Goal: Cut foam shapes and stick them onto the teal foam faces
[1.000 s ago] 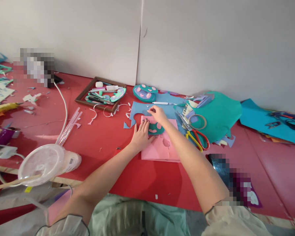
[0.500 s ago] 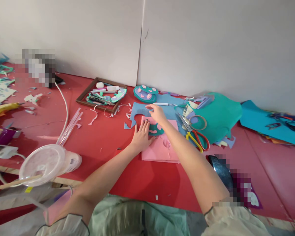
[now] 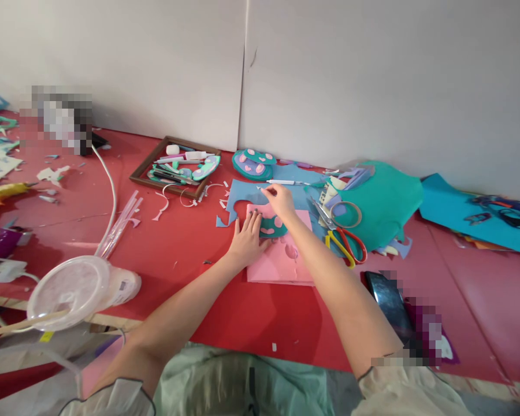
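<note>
My left hand (image 3: 248, 240) lies flat with its fingers spread on pink foam sheets (image 3: 279, 266). Its fingertips touch the left edge of a teal cut-out (image 3: 271, 227) with pink spots, which rests on the pink. Just above, over a blue foam sheet (image 3: 242, 193), my right hand (image 3: 279, 201) is closed in a pinch. A small white piece (image 3: 259, 188) pokes out at its fingertips; what it is I cannot make out. My right forearm hides part of the pink sheets. Behind that hand a white pen (image 3: 281, 182) lies on the blue sheet.
Scissors (image 3: 344, 240) and a tape roll (image 3: 345, 214) lie right, by a large teal sheet (image 3: 390, 190). A wooden tray (image 3: 134, 176) holds pens and cutters. Spotted cut-outs (image 3: 253, 166) sit against the wall. Leftward are clear sticks (image 3: 121, 222) and a lidded tub (image 3: 125, 286).
My right hand's fingers have closed from a looser curl into a pinch, and a small white piece now shows at their tips. My left hand stays on the pink sheets. The view shifts slightly.
</note>
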Demonstrator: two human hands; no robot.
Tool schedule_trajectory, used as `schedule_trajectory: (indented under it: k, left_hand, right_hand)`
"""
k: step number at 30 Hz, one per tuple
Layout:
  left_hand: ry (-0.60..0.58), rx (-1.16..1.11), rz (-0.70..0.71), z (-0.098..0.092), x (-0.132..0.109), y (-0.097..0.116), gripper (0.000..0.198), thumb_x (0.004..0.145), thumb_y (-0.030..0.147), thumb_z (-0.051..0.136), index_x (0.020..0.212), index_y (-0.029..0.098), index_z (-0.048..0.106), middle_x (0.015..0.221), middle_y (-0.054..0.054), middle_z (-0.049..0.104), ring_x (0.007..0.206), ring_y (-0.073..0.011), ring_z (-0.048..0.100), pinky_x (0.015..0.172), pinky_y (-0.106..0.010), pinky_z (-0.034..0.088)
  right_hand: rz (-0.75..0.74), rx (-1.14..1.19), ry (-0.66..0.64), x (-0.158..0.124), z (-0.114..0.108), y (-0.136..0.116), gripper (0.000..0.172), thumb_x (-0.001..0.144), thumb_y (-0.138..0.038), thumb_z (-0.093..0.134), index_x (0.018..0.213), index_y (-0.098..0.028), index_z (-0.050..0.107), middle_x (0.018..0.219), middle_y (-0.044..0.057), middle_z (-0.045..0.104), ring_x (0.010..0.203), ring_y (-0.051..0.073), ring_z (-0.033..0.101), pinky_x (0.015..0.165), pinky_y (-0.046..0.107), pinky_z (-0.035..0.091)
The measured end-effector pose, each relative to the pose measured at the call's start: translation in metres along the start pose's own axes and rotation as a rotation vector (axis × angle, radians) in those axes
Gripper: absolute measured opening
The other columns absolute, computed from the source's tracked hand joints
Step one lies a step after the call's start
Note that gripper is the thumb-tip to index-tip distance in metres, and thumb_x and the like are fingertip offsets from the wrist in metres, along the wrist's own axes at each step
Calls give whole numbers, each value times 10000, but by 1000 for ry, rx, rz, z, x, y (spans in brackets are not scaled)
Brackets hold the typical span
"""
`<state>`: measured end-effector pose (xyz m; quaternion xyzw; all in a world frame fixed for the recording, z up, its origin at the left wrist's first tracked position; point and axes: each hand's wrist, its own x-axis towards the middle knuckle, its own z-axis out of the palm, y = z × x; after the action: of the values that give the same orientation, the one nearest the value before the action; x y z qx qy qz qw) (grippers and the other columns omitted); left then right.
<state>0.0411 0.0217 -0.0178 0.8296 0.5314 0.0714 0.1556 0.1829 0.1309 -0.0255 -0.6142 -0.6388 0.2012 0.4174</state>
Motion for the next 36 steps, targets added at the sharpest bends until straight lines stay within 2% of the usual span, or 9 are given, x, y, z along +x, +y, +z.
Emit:
schedule_trajectory:
  k: [4, 8, 12, 17, 24, 30, 36]
  left_hand:
    - [14, 3, 0, 1, 1, -1, 707, 936, 477, 371, 1519, 114, 204, 1571, -156, 290, 1486, -259, 189, 1192, -551, 175]
    - [15, -9, -11, -1, 2, 0, 667, 953, 470, 325, 1508, 109, 239, 1565, -139, 312, 1480, -255, 214, 1203, -560, 118]
    - [19, -33, -47, -5, 3, 1, 641, 972, 459, 260, 1497, 91, 259, 1557, -133, 328, 1471, -250, 242, 1210, -542, 88]
    - [11, 18, -9, -3, 4, -1, 703, 930, 479, 391, 1502, 96, 250, 1557, -164, 317, 1477, -281, 217, 1203, -558, 87]
    - [54, 27, 9, 3, 5, -2, 729, 915, 501, 405, 1509, 110, 246, 1566, -174, 288, 1477, -299, 210, 1191, -570, 123]
    - [43, -15, 1, -1, 6, -1, 746, 899, 497, 442, 1506, 111, 244, 1570, -162, 283, 1478, -283, 217, 1194, -558, 117]
    - [9, -18, -17, -3, 7, -1, 762, 900, 496, 437, 1504, 77, 234, 1580, -163, 253, 1483, -283, 195, 1202, -538, 96]
  right_hand:
    - [91, 5, 26, 1, -3, 6, 200, 844, -280, 502, 663, -219, 559, 680, 35, 662, 673, 192, 603, 720, 323, 480]
    - [154, -14, 64, -2, -10, 12, 231, 854, -234, 417, 653, -225, 530, 670, 37, 641, 679, 201, 600, 719, 325, 464]
    - [201, -41, 135, -7, -23, 15, 252, 860, -260, 397, 637, -232, 511, 631, 33, 610, 653, 201, 566, 687, 308, 432]
    - [259, -75, 211, -15, -38, 11, 219, 801, -232, 449, 583, -238, 467, 586, 10, 578, 588, 178, 489, 621, 283, 381]
    - [209, -132, 195, -37, -47, -2, 300, 836, -269, 453, 545, -242, 383, 531, -16, 504, 559, 152, 405, 591, 264, 329]
    - [208, -145, 161, -58, -55, -8, 316, 869, -323, 443, 567, -238, 398, 552, -2, 523, 577, 163, 462, 611, 270, 345]
    - [124, -128, 120, -87, -70, -17, 293, 876, -379, 416, 625, -233, 456, 616, 21, 583, 606, 171, 518, 633, 277, 371]
